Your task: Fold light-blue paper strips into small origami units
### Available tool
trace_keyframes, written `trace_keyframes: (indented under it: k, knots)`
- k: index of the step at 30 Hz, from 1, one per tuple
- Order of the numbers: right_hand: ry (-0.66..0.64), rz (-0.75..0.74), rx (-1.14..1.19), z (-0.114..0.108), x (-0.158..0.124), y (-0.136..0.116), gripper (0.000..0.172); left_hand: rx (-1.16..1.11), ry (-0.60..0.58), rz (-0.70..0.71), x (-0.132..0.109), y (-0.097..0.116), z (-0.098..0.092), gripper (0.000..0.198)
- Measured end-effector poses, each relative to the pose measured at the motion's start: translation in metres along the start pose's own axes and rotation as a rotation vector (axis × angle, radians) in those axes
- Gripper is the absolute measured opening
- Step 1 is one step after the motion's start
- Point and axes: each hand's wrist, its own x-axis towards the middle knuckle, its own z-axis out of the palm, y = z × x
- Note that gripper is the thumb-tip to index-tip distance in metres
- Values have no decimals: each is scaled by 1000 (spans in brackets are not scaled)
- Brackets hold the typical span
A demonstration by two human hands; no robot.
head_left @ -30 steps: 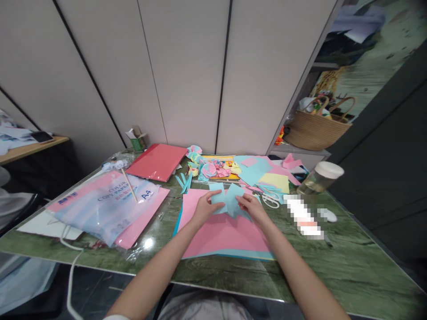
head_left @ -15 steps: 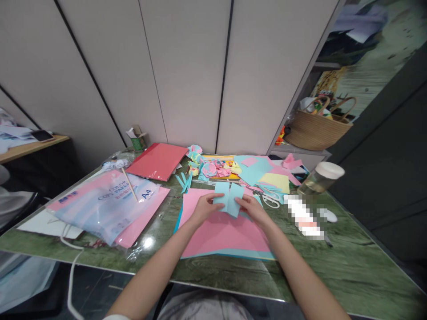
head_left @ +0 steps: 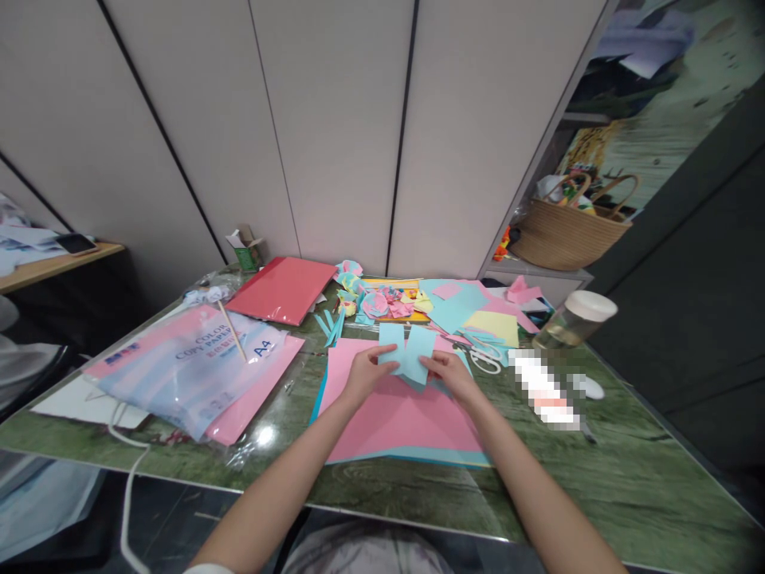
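The light-blue paper point(head_left: 421, 356) stands between the two hands, above the stack of pink and blue sheets point(head_left: 406, 422) on the table point(head_left: 645, 486). Its upper part shows two panels with a narrow V-shaped gap between them; they come together lower down, though I cannot tell whether they are one piece. The left hand point(head_left: 367, 371) has its fingers closed in a pinch on the left panel, with the fingertips over its left edge. The right hand point(head_left: 453, 373) pinches the right panel at its lower right edge, so the paper lies between the fingers of both sides. White-handled scissors point(head_left: 486, 363) lie just beyond the right hand, near loose blue strips. Crumpled paper flowers point(head_left: 375, 304) sit farther back, with a red folder point(head_left: 284, 288) to their left
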Motion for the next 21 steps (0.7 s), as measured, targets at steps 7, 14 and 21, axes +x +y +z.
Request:
trace_keyframes:
  k: [7,14,21]
  knots:
    - [-38,17,-7,0,-3,-5,35,45,12,48,0,1,-5,44]
    - [-147,55,8,3,-5,-8,37,71,-49,74,0,2,-3,40]
    - [-143,82,20,1,-4,-5,40,92,-48,64,-1,2,-4,33]
